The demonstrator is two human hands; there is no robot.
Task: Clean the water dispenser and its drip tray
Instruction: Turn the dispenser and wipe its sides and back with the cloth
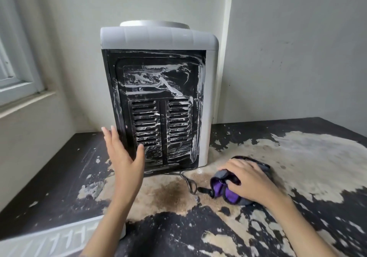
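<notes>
Peeling tabletop (297,157) is bearing the dispenser (158,89), back soapy. Left hand (123,153), fingers spread, is steadying it; right hand (248,181) is clutching the cloth (220,189). Next, probably wiping off suds.

Soapy water dispenser (158,97) (back panel); right hand (252,179) grips cloth (228,191).

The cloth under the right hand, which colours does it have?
Grey outside with purple inside, edged in black; the cloth shows in the head view.
</notes>
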